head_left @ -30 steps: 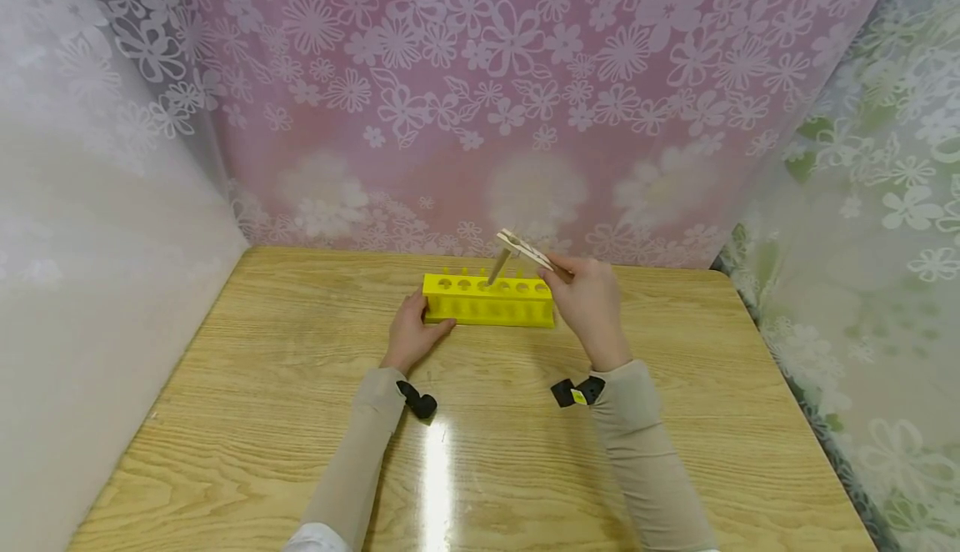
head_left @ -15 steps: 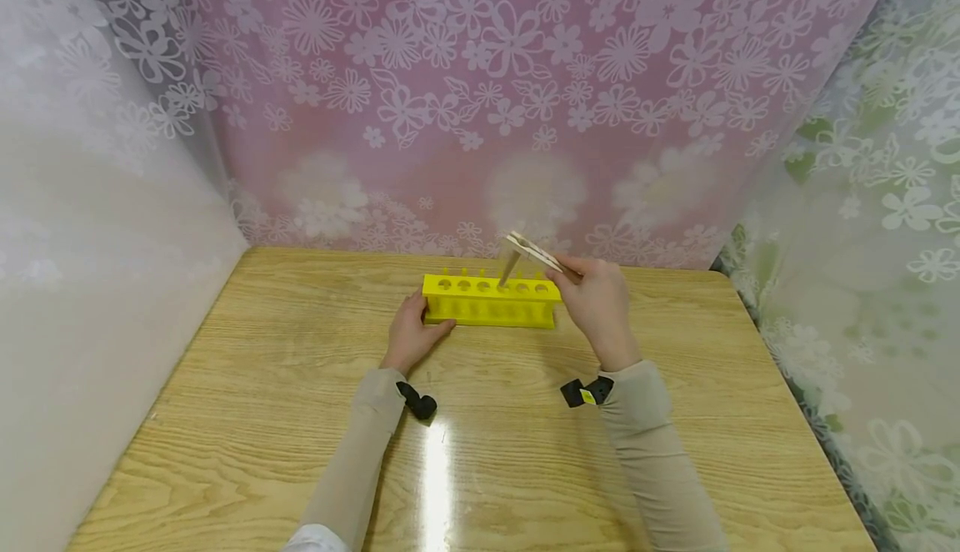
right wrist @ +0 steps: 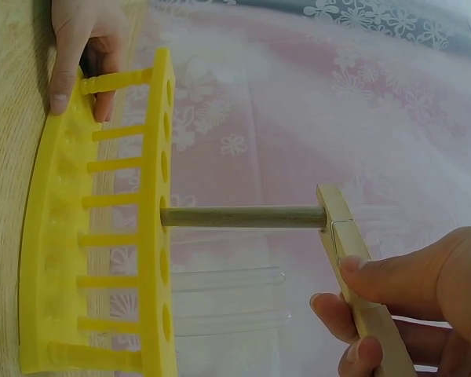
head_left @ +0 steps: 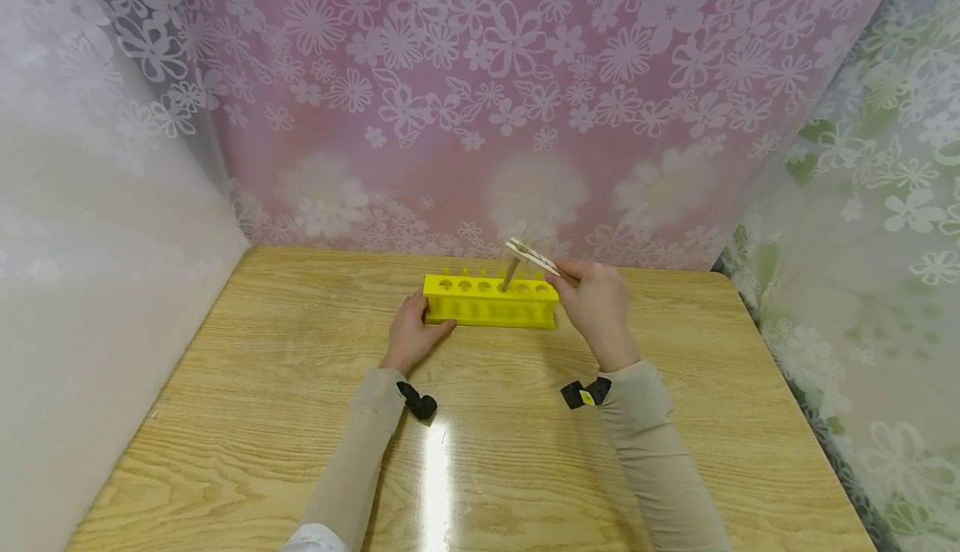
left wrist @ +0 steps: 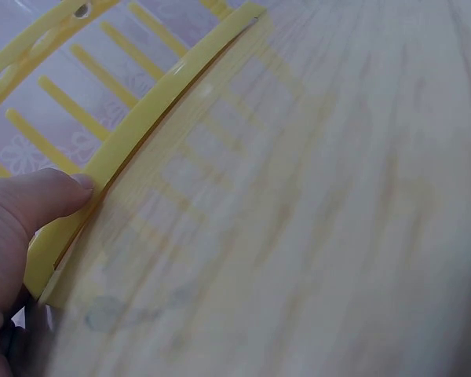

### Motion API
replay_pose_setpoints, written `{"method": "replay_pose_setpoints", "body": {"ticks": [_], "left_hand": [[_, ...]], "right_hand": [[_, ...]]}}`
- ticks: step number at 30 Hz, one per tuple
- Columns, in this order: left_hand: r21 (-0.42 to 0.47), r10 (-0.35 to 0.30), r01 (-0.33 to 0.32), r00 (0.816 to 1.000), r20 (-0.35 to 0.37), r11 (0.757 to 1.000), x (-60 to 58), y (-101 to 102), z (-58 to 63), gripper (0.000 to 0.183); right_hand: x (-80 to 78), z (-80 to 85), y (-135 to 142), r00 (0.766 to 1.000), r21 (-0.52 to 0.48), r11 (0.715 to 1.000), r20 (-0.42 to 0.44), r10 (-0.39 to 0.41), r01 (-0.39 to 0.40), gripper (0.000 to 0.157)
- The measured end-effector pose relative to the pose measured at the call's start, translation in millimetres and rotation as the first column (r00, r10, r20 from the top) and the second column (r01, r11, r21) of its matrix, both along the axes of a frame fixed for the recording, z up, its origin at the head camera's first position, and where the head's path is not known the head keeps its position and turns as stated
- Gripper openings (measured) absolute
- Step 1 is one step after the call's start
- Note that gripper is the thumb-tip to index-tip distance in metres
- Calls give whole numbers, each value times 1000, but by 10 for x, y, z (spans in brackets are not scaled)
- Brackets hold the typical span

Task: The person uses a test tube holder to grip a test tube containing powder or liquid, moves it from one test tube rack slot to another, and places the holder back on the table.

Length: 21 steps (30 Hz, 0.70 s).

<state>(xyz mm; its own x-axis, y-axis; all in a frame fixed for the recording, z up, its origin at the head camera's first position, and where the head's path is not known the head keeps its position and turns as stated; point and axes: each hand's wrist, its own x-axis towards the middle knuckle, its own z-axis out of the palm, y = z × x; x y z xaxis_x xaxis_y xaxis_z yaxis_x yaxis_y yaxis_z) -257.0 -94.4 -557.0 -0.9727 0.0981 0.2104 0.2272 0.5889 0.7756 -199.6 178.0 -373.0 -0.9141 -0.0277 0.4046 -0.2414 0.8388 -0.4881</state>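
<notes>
One rack (head_left: pixel 489 313) on the surface (head_left: pixel 300 452), left end gripped by the left hand (head_left: pixel 412 333); right hand (head_left: pixel 597 308) pinching the clamp (right wrist: pixel 343 236), the rod (right wrist: pixel 243 217) meeting the fourth hole (right wrist: pixel 164 204) from left. I'd watch that lean: any twist up there could jam the rod or loosen it.

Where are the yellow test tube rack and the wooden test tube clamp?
Yellow test tube rack (head_left: pixel 492 296): head view, front of the top board.
Wooden test tube clamp (right wrist: pixel 348 237): right wrist view, body near upper end.
</notes>
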Motion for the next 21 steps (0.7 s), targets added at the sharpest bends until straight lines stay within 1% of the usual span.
{"method": "replay_pose_setpoints", "body": {"ticks": [4,11,17,21], "left_hand": [[-5,-5,5,1000,-4,1000,-14,2,-21,72],[-3,-14,14,1000,-24,1000,-20,-3,-19,70],[-7,-8,8,1000,-15,1000,-10,-6,-22,74],[-5,-14,14,1000,-18,1000,-11,-6,-27,72]], "right_hand": [[-19,-32,0,1000,12,1000,11,-3,3,31],[-50,-64,-22,997,39,999,70,-13,11,31],[-72,-121,-36,998,67,998,54,7,-10,28],[-77,-153,-53,997,79,997,72,14,-20,28]]}}
